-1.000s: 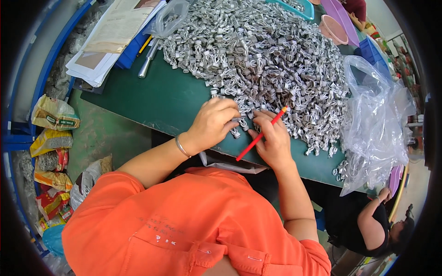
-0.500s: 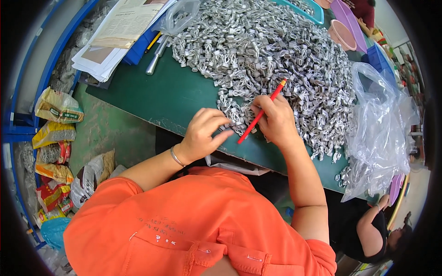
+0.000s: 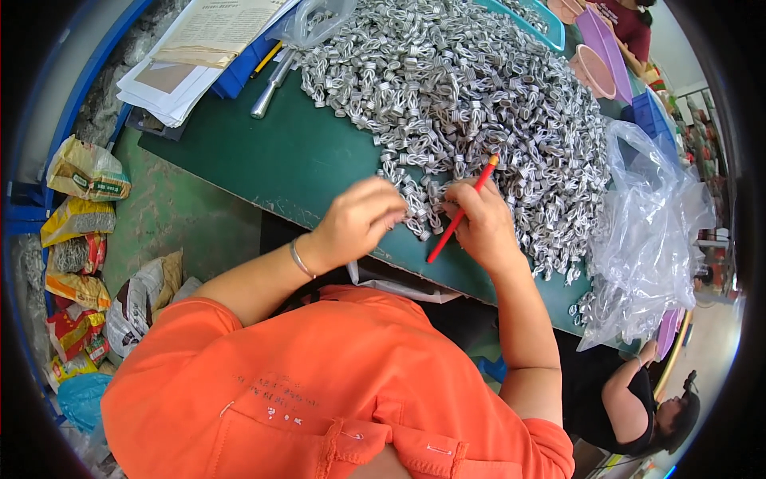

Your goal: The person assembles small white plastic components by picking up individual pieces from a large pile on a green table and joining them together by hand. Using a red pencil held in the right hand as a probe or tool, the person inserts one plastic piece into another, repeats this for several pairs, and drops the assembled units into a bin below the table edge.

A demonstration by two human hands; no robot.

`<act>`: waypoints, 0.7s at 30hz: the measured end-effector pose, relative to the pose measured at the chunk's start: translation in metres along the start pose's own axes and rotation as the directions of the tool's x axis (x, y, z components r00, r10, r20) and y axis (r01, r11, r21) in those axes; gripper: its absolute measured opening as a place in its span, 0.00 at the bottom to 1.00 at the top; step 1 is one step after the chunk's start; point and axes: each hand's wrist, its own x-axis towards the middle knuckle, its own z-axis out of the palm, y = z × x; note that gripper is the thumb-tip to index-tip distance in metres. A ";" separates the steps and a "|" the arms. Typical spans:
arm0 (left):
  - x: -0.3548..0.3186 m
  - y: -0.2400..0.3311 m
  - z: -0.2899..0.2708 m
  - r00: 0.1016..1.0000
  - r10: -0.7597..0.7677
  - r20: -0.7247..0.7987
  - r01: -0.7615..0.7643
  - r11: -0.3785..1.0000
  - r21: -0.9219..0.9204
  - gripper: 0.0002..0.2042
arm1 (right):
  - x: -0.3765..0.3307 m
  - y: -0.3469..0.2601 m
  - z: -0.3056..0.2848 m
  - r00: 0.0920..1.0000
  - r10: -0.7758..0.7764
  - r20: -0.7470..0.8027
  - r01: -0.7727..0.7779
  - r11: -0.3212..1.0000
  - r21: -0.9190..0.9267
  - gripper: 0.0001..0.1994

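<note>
My left hand has shifted right, fingers now curled onto metal clips. My right hand stays closed around the red pencil. Beyond both grips the clip heap crowds the green table; a clear bag lies right.

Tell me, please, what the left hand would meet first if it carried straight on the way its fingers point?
Most likely the metal clips at the near edge of the pile: the left hand points right, toward them. Its fingers look already at them, though depth is unclear.

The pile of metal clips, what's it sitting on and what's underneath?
The pile of metal clips lies on a dark green table. Its near edge meets the left hand and right hand, which holds a red pencil. Anything under the heap is covered.
</note>
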 end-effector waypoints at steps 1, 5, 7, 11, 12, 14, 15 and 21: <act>0.006 -0.004 -0.003 0.999 -0.025 -0.037 0.025 1.000 0.005 0.08 | -0.004 0.000 -0.001 1.000 0.000 -0.001 0.000 1.000 0.000 0.12; 0.045 -0.029 -0.012 0.998 -0.065 0.024 0.059 0.979 0.195 0.06 | -0.024 -0.011 -0.004 0.968 0.181 -0.176 -0.151 0.974 0.170 0.10; 0.049 -0.033 -0.011 0.986 -0.154 0.061 0.143 0.976 0.164 0.08 | -0.040 -0.014 0.000 0.949 0.239 -0.205 -0.202 0.962 0.184 0.10; 0.051 -0.031 -0.021 0.956 -0.268 0.117 0.244 0.951 0.189 0.07 | -0.058 -0.018 0.002 0.909 0.300 -0.291 -0.232 0.941 0.247 0.09; 0.046 -0.032 -0.020 0.943 -0.327 0.057 0.322 0.944 0.075 0.07 | -0.060 -0.020 0.003 0.902 0.337 -0.268 -0.265 0.925 0.271 0.09; 0.040 -0.025 -0.017 0.922 -0.387 0.010 0.387 0.921 -0.037 0.07 | -0.059 -0.020 0.006 0.896 0.349 -0.273 -0.261 0.914 0.312 0.09; 0.038 -0.019 -0.015 0.974 -0.202 -0.106 0.201 0.979 -0.018 0.07 | -0.056 -0.021 0.008 0.894 0.355 -0.273 -0.252 0.903 0.349 0.10; 0.027 0.022 0.006 0.990 0.055 -0.127 -0.079 0.979 -0.188 0.14 | -0.025 -0.035 0.030 0.821 0.470 -0.324 -0.073 0.649 0.757 0.10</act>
